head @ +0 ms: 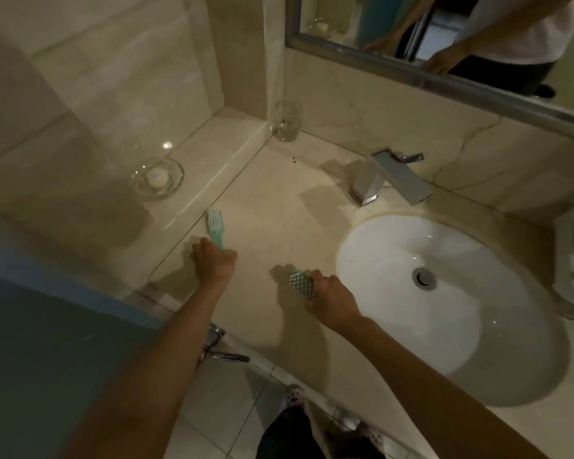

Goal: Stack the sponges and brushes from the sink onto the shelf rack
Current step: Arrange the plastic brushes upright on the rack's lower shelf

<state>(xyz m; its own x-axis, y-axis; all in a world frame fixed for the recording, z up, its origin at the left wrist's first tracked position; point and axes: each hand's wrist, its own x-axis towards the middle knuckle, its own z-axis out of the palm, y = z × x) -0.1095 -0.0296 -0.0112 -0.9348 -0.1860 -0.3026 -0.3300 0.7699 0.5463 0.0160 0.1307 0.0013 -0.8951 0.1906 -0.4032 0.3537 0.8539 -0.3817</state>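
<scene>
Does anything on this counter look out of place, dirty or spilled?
Little stands out. A few small dark specks lie on the pale counter between the glass and the tap; they look like crumbs or dirt. The basin is bare, with no spill visible.

Faucet behind sink; glass far left.

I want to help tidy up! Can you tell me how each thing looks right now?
left hand: closed around the green brush handle
green brush: held, head over the counter
right hand: gripping the studded brush
studded brush: held, studs showing
sink: empty, nothing in the basin
tap: no water running
glass: upright
soap dish: holds a white soap
</scene>
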